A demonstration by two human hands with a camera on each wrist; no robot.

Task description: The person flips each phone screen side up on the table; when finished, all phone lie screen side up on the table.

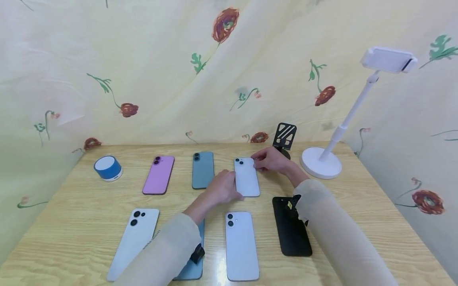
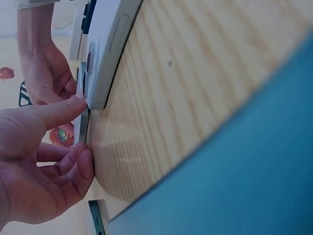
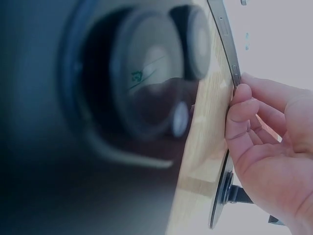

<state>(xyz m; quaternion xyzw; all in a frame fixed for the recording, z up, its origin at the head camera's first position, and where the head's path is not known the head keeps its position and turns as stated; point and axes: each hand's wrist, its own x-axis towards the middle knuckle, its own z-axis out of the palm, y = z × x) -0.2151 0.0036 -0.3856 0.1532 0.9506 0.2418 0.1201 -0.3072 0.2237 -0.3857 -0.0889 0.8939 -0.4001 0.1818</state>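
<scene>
A white phone (image 1: 247, 178) with two lenses lies back-up on the table, in the middle of the far row. At its lower left corner my left hand (image 1: 222, 187) holds it, thumb at the near end and fingers along the left side. My right hand (image 1: 272, 159) pinches the upper right corner with thumb and fingertips. From the left wrist, the left hand (image 2: 39, 166) shows its thumb and curled fingers at the phone's edges. In the right wrist view, the right hand's (image 3: 269, 142) fingertips meet the phone's thin side (image 3: 226, 34).
Left of it lie a teal phone (image 1: 202, 171) and a purple phone (image 1: 158, 174). Nearer are a lavender phone (image 1: 241, 246), a black phone (image 1: 291, 234), a white phone (image 1: 132, 238) and a partly covered blue phone (image 1: 191, 271). A speaker (image 1: 108, 169), black stand (image 1: 284, 136) and white stand (image 1: 321, 163) stand behind.
</scene>
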